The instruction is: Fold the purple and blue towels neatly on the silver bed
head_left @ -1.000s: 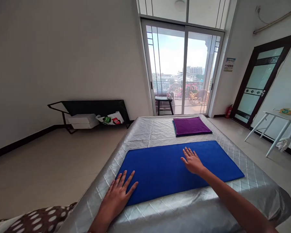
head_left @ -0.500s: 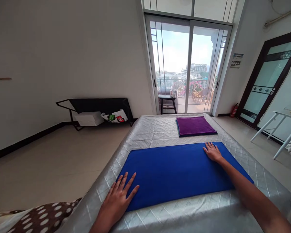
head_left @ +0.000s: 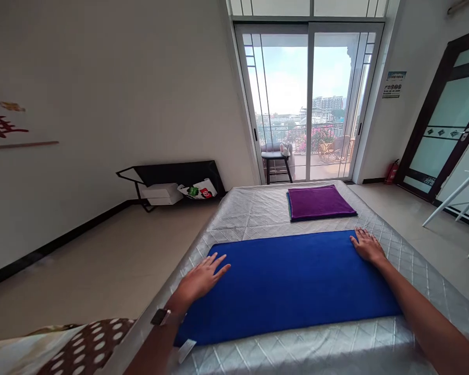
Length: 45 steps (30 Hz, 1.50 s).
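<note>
The blue cloth [head_left: 289, 284] lies spread out flat on the near part of the silver quilted cover [head_left: 258, 205], its long edges running from left to right. A small white tag [head_left: 186, 351] sticks out at its near left corner.

The left hand [head_left: 203, 276] is over the far left part of the blue cloth, palm down. Its grip is open, with the fingers extended and slightly apart, and it has hold of nothing; whether the palm touches the cloth I cannot tell. A watch [head_left: 161, 316] is on that wrist.

The right hand [head_left: 369, 246] is at the far right corner of the blue cloth, palm down, with its fingers spread and pointing to the far left. Its grip is open too, closed on nothing, and the forearm reaches in across the right edge of the cloth.

Beyond the blue cloth, to the far right and apart from it, a purple cloth [head_left: 320, 202] lies flat on top of other folded cloth, whose edges show along its left side. At the near left is a brown cloth with white dots [head_left: 96, 346]. On the far left, a white box [head_left: 161, 194] and a printed bag [head_left: 199, 190] sit side by side by the wall. A dark stool [head_left: 275, 156] stands at the far side, in front of the sliding glass door [head_left: 308, 104].
</note>
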Each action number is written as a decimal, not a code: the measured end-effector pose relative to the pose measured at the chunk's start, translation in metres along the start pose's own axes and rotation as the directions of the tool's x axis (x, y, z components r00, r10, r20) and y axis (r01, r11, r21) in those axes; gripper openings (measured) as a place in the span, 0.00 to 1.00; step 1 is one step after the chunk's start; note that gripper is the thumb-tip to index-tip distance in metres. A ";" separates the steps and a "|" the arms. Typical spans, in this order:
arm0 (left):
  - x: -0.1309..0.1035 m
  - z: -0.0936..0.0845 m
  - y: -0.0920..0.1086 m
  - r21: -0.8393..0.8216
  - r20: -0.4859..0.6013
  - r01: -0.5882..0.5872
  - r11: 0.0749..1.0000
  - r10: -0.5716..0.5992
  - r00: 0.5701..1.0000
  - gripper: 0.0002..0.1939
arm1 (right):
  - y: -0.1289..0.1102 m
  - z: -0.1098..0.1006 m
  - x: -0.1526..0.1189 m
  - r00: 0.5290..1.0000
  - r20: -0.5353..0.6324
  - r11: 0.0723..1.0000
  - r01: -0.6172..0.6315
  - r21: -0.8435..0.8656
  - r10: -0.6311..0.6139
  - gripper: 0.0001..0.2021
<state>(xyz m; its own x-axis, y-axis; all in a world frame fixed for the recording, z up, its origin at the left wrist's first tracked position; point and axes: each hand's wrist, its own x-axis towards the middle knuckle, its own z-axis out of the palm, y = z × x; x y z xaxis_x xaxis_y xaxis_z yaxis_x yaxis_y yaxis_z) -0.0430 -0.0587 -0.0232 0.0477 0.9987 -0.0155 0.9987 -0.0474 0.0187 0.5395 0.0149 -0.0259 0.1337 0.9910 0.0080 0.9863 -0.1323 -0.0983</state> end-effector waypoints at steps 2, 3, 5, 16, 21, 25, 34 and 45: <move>0.027 -0.010 0.012 -0.005 -0.016 0.011 1.000 -0.011 1.000 0.33 | 0.001 0.000 0.001 1.000 0.000 1.000 -0.008 -0.002 0.008 0.34; 0.037 -0.010 0.015 -0.006 -0.019 0.019 1.000 -0.019 1.000 0.33 | 0.001 -0.001 0.001 1.000 0.001 1.000 -0.011 -0.004 0.011 0.34; 0.050 -0.004 0.012 -0.012 -0.027 0.050 0.999 -0.051 0.998 0.33 | 0.001 -0.001 0.001 1.000 0.005 1.000 -0.015 -0.010 0.015 0.34; 0.053 0.018 -0.004 -0.026 -0.055 0.101 0.994 -0.103 0.993 0.33 | -0.003 -0.013 -0.001 0.997 0.065 0.995 -0.040 -0.089 0.046 0.33; 0.048 0.015 -0.007 -0.044 -0.061 0.038 0.998 -0.040 0.997 0.32 | -0.070 -0.027 -0.006 0.997 -0.030 0.986 0.059 -0.155 -0.064 0.30; 0.048 0.014 -0.002 -0.077 -0.059 0.086 0.993 -0.091 0.994 0.32 | -0.182 -0.013 -0.026 0.923 0.042 0.924 0.384 -0.006 -0.383 0.28; 0.049 0.022 -0.004 -0.002 -0.088 0.092 0.996 -0.092 0.992 0.31 | -0.226 0.013 -0.034 0.847 0.082 0.850 0.518 0.099 -0.526 0.22; 0.048 0.022 -0.003 -0.002 -0.091 0.136 0.991 -0.135 0.987 0.32 | -0.023 -0.027 -0.008 0.999 -0.012 0.997 0.047 -0.062 -0.047 0.19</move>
<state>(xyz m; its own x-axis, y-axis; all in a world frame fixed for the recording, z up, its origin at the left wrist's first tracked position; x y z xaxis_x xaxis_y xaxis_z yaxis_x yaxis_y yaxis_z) -0.0429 -0.0105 -0.0457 -0.0898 0.9933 0.0731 0.9959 0.0886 0.0185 0.5187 0.0092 0.0032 0.0879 0.9958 0.0242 0.9956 -0.0870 -0.0356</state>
